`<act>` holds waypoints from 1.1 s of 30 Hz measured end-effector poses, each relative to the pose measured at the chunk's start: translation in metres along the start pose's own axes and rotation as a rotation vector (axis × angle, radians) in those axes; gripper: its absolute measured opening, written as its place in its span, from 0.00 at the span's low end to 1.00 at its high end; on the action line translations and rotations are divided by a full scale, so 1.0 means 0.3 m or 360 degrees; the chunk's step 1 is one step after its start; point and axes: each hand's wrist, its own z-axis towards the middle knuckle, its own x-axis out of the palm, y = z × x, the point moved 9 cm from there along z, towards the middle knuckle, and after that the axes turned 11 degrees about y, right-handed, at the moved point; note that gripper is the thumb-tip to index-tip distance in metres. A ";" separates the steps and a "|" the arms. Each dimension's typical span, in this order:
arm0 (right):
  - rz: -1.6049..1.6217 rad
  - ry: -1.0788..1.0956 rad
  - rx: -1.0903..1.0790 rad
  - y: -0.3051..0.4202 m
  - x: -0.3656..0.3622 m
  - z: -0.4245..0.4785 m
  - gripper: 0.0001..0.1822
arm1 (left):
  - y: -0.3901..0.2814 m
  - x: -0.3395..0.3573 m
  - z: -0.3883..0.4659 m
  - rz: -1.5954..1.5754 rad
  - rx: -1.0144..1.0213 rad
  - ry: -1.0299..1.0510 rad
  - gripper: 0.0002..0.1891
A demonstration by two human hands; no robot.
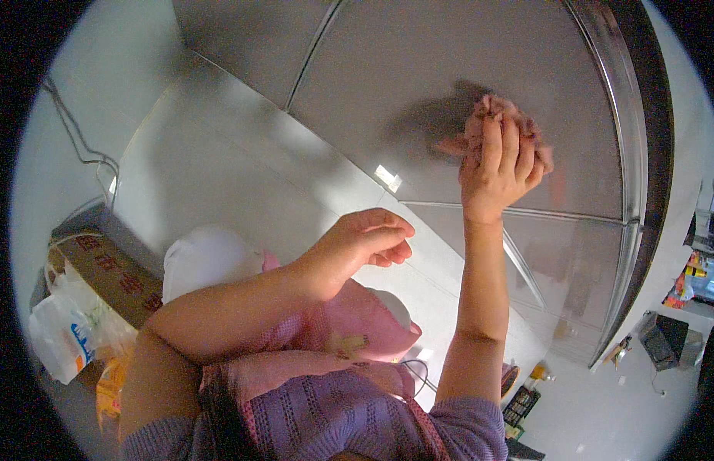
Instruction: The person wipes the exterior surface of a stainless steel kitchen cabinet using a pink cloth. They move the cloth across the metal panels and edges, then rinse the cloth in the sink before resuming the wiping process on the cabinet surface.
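My right hand (498,164) presses a crumpled pink cloth (498,109) against the glossy grey door panel (391,69) of what looks like a refrigerator. Its fingers spread over the cloth, whose shadow falls on the panel to the left. Lower and to the left, my left hand (371,236) hovers over the floor, loosely curled, with no object visible in it. It touches neither the cloth nor the panel. A bright metal strip (625,132) runs down the panel's right side, and thin seams divide the panel into sections.
At left stands a cardboard box (112,271) with writing, beside a white plastic bag (63,328) and an orange package (109,392). A cable (74,138) hangs at upper left. On the right lie a black bin-like container (662,340) and a dark basket (521,406) on the pale floor (593,415).
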 end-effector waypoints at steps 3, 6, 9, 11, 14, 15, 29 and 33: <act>-0.0019 0.0102 -0.0287 0.065 0.055 -0.023 0.24 | -0.011 -0.009 0.008 -0.0002 0.0031 -0.0014 0.14; -0.0171 0.0475 -0.0744 0.195 0.136 -0.068 0.25 | -0.014 -0.013 0.004 -0.0031 0.0010 -0.0034 0.15; -0.0133 0.0375 -0.0561 0.152 0.074 0.008 0.28 | -0.016 0.010 -0.021 0.0005 -0.0023 -0.0001 0.15; -0.0089 -0.0112 -0.0221 0.028 -0.061 0.108 0.29 | -0.027 0.038 -0.031 -0.0010 0.0008 0.0079 0.14; 0.0164 -0.0611 0.0058 -0.107 -0.185 0.250 0.24 | -0.031 0.048 -0.035 -0.0041 -0.0063 0.0139 0.14; 0.0143 -0.0721 0.0007 -0.079 -0.204 0.267 0.22 | -0.039 0.048 -0.033 -0.0054 -0.0056 0.0161 0.14; 0.0567 0.0833 -0.0933 0.652 0.424 0.003 0.33 | -0.064 0.017 -0.037 -0.0074 0.0155 0.0197 0.12; 0.0772 0.1101 -0.0712 0.555 0.391 0.030 0.28 | -0.081 0.012 -0.055 -0.0019 0.0165 0.0154 0.12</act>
